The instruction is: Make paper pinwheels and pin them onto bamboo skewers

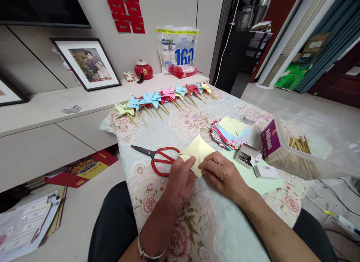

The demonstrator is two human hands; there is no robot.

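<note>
A pale yellow paper square [197,151] with crease lines lies on the floral tablecloth [185,127]. My left hand [180,181] pinches its near left edge, and my right hand [223,175] presses its near right edge. Both sets of fingertips meet at the paper's near corner. Red-handled scissors [159,158] lie just left of the paper, blades pointing left. A stack of coloured paper squares [229,134] sits beyond my right hand.
A row of finished paper pinwheels [165,98] on wooden sticks lines the table's far edge. An open box of pins [246,157] and a clear plastic tub [309,142] holding wooden sticks stand at right. A low cabinet [56,104] runs along the left.
</note>
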